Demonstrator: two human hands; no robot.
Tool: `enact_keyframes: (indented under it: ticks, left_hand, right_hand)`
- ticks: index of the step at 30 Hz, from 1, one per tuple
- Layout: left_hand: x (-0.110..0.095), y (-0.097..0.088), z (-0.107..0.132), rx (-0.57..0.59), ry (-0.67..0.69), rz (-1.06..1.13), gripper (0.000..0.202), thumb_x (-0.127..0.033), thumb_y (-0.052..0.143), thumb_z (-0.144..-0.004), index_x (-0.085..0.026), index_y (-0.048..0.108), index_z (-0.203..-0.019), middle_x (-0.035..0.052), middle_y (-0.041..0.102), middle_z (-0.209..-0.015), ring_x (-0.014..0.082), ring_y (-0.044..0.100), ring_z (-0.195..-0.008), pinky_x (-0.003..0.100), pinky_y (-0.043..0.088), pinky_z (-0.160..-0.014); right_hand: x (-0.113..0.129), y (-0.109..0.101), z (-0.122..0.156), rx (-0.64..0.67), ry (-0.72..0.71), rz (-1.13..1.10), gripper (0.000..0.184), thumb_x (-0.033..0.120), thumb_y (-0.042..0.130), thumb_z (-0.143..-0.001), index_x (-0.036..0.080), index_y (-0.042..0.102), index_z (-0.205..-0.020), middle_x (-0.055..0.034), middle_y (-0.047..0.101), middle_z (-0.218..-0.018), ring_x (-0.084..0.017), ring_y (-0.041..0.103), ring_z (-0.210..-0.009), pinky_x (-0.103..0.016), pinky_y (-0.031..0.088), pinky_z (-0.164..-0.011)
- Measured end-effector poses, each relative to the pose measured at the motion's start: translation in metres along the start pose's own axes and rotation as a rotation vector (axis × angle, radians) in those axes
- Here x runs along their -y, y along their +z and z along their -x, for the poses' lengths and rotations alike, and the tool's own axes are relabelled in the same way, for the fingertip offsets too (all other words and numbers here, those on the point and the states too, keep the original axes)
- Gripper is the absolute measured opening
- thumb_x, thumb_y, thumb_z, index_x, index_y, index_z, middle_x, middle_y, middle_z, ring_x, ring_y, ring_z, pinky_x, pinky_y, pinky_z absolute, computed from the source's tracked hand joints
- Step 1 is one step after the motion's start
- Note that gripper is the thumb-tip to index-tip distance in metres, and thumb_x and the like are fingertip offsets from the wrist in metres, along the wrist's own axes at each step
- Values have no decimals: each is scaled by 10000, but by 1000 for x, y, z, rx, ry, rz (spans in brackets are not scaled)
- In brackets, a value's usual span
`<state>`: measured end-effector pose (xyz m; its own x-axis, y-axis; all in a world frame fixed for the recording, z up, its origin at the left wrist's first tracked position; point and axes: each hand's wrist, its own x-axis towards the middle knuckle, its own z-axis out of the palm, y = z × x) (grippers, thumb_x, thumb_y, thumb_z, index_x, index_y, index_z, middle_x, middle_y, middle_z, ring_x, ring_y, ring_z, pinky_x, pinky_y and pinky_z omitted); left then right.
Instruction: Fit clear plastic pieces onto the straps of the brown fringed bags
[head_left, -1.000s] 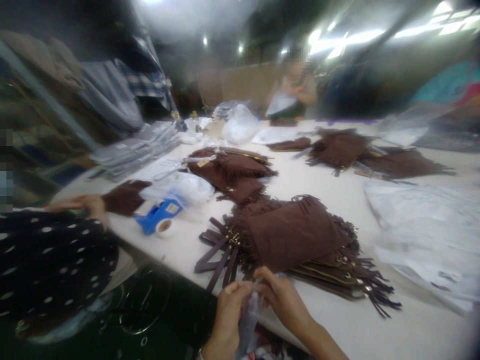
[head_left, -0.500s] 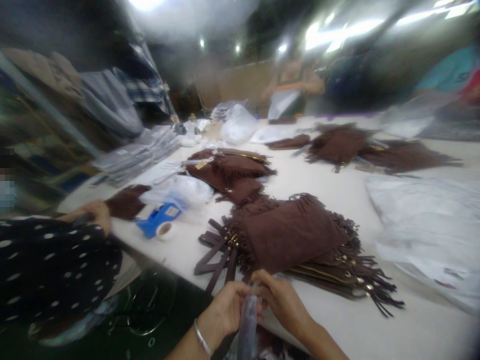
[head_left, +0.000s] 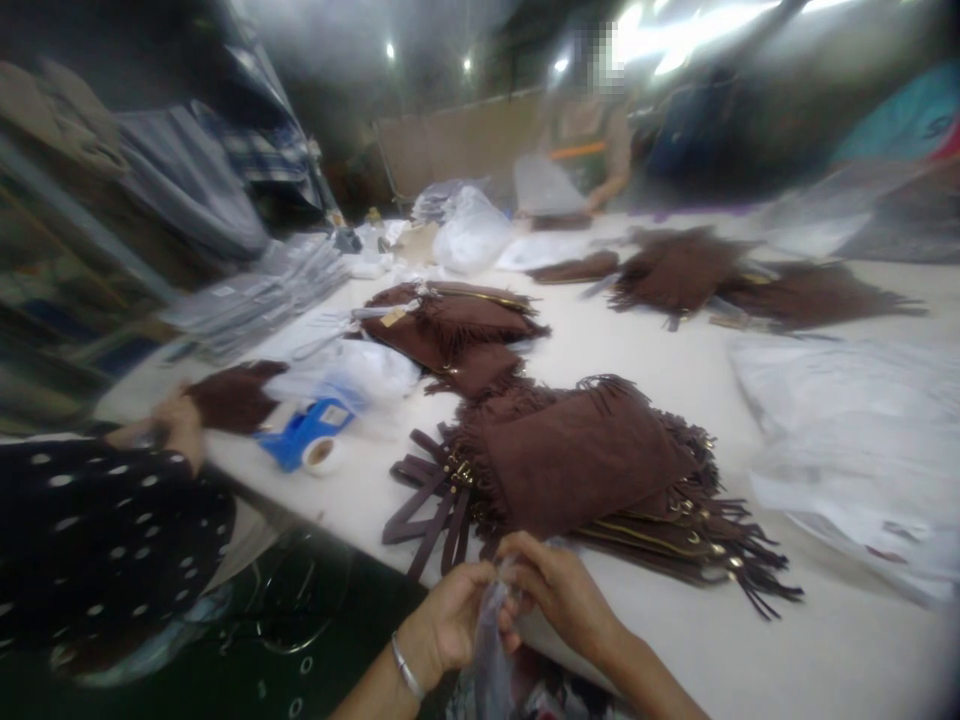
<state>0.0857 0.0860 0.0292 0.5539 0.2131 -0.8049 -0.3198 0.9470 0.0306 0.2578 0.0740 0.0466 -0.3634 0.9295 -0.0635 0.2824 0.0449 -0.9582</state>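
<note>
At the near edge of the table, my left hand point(head_left: 457, 615) and my right hand point(head_left: 551, 590) meet, fingertips close together. Both pinch a clear plastic bag point(head_left: 491, 640), which hangs down below the table edge. A bracelet circles my left wrist. Just beyond my hands lies a pile of brown fringed bags point(head_left: 585, 460), with gold zippers and rings along the side. Brown straps point(head_left: 427, 500) with gold clasps stick out from its left end. My fingers partly hide the top of the plastic bag.
Left of the pile sits a blue tape dispenser point(head_left: 304, 432). A co-worker in a dotted garment point(head_left: 112, 530) handles a brown piece at the left edge. More brown bags point(head_left: 465, 325) lie behind, white plastic sheets point(head_left: 847, 450) at right. Another person point(head_left: 585, 150) works across the table.
My hands stay together on the plastic bag, fingers shifting slightly at its top. The view has tilted a little. Across the table, the other person's white sheet has moved.
</note>
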Motion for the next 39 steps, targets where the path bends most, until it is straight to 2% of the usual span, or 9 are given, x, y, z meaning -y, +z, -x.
enact_keyframes:
  ticks: [6, 14, 20, 26, 30, 34, 39]
  left_hand:
    - [1, 5, 4, 51, 18, 25, 155, -175, 538, -785, -62, 626, -727, 79, 656, -599, 90, 560, -382, 243, 538, -504]
    - [0, 9, 10, -6, 29, -24, 196, -193, 539, -798, -48, 648, -724, 96, 654, -559, 83, 506, -327, 225, 524, -424]
    - [-1, 13, 12, -7, 13, -110, 229, -255, 576, -805, -50, 659, -745, 126, 681, -634, 68, 480, -324, 227, 522, -412]
    - [6, 8, 12, -99, 167, -173, 233, -275, 575, -826, -57, 650, -859, 82, 669, -658, 101, 547, -397, 251, 542, -474]
    - [10, 8, 12, -160, 316, -248, 147, -218, 584, -820, -130, 615, -934, 62, 674, -691, 131, 576, -434, 282, 540, -472]
    - [14, 12, 14, -138, 445, -381, 180, -284, 676, -788, -159, 586, -883, 37, 657, -718, 118, 560, -419, 292, 541, -462]
    - [18, 10, 21, -117, 472, -432, 276, -383, 673, -802, -130, 604, -888, 80, 673, -771, 130, 589, -457, 281, 544, -478]
  right_hand:
    - [-6, 0, -2, -12, 28, 49, 195, 182, 474, -875, 237, 615, -997, 45, 638, -641, -111, 582, -548, -180, 411, -558]
    - [-5, 1, 0, -11, 29, 43, 195, 221, 478, -894, 257, 617, -1026, 49, 665, -682, -106, 599, -541, -173, 413, -547]
    - [2, -4, 2, -35, 33, 96, 191, 259, 495, -898, 265, 637, -1026, 43, 677, -663, -118, 601, -539, -186, 411, -558]
    - [5, -5, 3, -24, 13, 111, 227, 252, 473, -898, 265, 639, -1052, 36, 688, -633, -145, 646, -608, -202, 425, -605]
    - [6, -8, 4, -20, 6, 127, 245, 239, 472, -888, 272, 641, -1063, 35, 705, -646, -148, 658, -616, -202, 421, -601]
    - [6, -12, 6, -20, -26, 159, 254, 241, 499, -883, 288, 642, -1088, 35, 725, -687, -149, 671, -652, -200, 421, -620]
    - [6, -13, 8, -55, -10, 148, 257, 251, 519, -883, 286, 652, -1100, 34, 714, -664, -137, 641, -576, -194, 415, -586]
